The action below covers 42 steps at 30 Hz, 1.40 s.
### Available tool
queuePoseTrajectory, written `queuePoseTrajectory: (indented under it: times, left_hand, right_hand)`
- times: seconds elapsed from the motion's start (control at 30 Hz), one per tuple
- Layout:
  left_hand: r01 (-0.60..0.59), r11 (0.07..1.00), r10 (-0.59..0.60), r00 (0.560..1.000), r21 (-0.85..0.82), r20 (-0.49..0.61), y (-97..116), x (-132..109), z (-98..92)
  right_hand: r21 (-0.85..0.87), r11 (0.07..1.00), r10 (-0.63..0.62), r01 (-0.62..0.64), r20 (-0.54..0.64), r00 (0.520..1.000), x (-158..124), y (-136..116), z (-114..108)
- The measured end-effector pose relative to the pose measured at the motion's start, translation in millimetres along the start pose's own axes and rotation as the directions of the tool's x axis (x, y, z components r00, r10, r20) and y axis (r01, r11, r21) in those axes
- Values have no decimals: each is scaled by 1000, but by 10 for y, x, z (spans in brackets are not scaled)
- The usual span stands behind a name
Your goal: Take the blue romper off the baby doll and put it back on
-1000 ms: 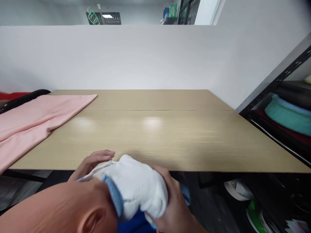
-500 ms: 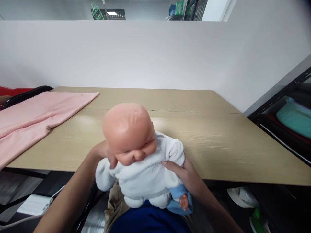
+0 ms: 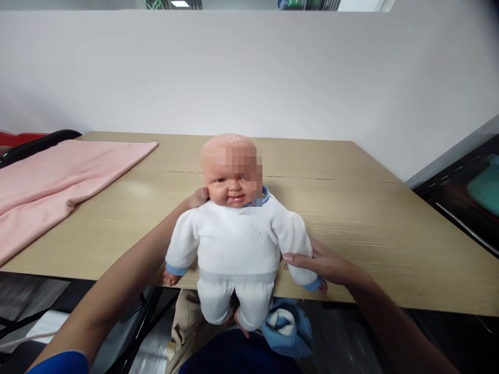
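Observation:
A baby doll (image 3: 237, 239) in a white fleecy outfit with blue cuffs and collar is held upright, facing me, at the front edge of the wooden table (image 3: 362, 218). Its legs hang over the edge above my lap. My left hand (image 3: 198, 197) supports the doll behind its head and neck; only the thumb side shows by the cheek, the other fingers hidden. My right hand (image 3: 317, 259) grips the doll's sleeved arm on the right of the view, thumb across the front. A blue cap-like item (image 3: 288, 330) with white lining lies on my lap.
Pink cloth (image 3: 70, 176) covers the table's left part, with a black-edged red object (image 3: 23, 140) behind it. A black rack (image 3: 463, 182) holding something teal stands at the right. A white box (image 3: 44, 327) with a cable sits low left.
The doll has been raised and turned from tilted forward to upright, its face now toward me. Both hands moved with it, and more of the blue item on my lap shows.

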<state>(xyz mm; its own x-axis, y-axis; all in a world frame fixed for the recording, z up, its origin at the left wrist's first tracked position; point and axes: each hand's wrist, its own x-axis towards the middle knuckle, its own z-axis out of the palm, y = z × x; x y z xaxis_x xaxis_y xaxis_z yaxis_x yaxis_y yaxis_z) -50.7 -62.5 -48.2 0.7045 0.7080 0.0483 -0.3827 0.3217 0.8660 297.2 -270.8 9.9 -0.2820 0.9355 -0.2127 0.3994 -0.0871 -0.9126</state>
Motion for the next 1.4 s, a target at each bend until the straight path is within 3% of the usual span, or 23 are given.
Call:
queuePoseTrajectory:
  times: [0.1,0.27,0.5,0.67,0.9,1.13,1.27,1.4]
  left_hand:
    - [-46,999,45,997,25,71,6,274,-65]
    - [-103,995,102,991,11,85,-96,609,-185]
    - [-105,994,101,987,26,123,-67,850,-273]
    - [-61,997,54,988,48,143,-65,1046,-318]
    - [-15,1000,12,988,20,154,-186,1341,-452]
    - [39,998,-31,983,-40,182,-84,1715,-492]
    - [71,993,-57,985,-89,161,-9,1867,-577]
    - [149,985,-129,971,-90,203,40,1871,-645]
  right_hand:
    - [-51,997,-48,52,74,996,177,35,-143]
    - [-71,991,-102,115,168,981,496,70,-360]
    - [-199,957,-229,213,-63,971,913,235,-385]
    - [-204,948,-272,242,-134,953,979,372,-405]
    - [-48,990,-141,133,-305,942,921,399,-426]
    - [36,998,-31,47,-353,935,910,490,-490]
    - [-53,996,33,-65,-464,885,860,667,-437]
    - [-195,978,-41,-77,-538,842,863,822,-392]
